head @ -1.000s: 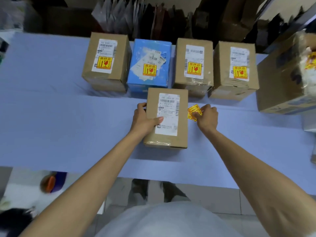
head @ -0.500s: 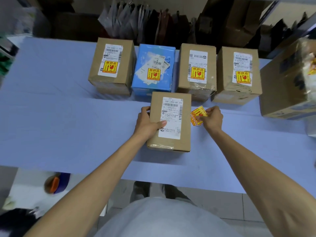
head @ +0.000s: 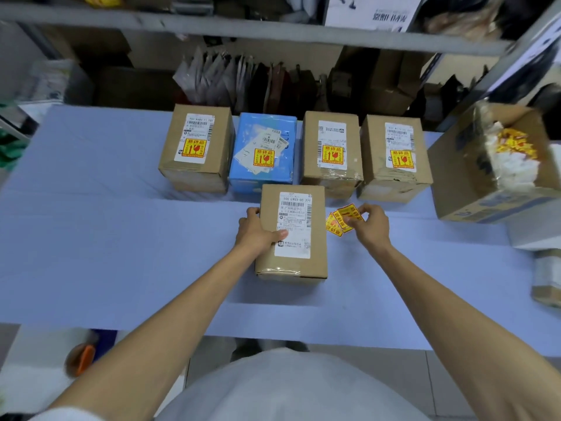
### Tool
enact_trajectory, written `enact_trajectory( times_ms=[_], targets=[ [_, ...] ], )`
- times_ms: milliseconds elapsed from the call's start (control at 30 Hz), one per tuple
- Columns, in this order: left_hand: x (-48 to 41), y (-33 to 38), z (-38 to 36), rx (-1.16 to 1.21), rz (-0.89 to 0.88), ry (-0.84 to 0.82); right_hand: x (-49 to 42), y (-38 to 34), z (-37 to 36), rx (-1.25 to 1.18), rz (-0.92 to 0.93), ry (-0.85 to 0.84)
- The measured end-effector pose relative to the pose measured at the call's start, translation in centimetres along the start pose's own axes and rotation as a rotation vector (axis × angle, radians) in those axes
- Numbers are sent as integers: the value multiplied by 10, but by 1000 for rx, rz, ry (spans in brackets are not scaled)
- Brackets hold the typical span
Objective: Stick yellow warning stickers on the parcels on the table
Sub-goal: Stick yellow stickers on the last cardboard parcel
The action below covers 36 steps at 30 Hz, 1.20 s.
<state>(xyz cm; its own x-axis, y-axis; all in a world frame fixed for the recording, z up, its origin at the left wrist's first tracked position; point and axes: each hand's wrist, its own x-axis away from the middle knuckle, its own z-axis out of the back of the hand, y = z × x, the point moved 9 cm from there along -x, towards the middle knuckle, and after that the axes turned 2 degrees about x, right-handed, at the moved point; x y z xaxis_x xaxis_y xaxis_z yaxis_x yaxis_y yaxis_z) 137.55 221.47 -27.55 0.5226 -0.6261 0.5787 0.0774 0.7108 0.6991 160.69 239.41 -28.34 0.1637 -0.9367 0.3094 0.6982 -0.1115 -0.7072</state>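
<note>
Cardboard parcel point(head: 296, 247) on blue table point(head: 121, 238): grips its left edge with left hand point(head: 255, 230), thumb over the label point(head: 294, 220); pinches yellow stickers point(head: 344, 218) in right hand point(head: 372, 227), just beside its right edge.

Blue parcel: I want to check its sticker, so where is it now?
Head view: the blue parcel sits second from left in the back row, between two brown boxes, just behind the front box that the left hand holds.
</note>
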Motion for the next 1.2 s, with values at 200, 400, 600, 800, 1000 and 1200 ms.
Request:
enact_trajectory(
  times_ms=[200,400,600,800,1000,1200],
  targets=[
    [31,83,9,-63,-469,127,35,-57,-4,-269,61,-195],
    [36,113,3,70,-518,-28,63,-118,-13,-316,215,-353],
    [33,115,21,137,-541,19,63,-139,-10,-506,177,-328],
    [27,114,25,234,-476,-32,65,-150,-14,-528,193,-334],
    [23,118,32,215,-455,-21,61,-156,-12,-457,227,-319],
    [25,119,35,145,-464,-6,60,-155,-10,-432,243,-317]
  ],
)
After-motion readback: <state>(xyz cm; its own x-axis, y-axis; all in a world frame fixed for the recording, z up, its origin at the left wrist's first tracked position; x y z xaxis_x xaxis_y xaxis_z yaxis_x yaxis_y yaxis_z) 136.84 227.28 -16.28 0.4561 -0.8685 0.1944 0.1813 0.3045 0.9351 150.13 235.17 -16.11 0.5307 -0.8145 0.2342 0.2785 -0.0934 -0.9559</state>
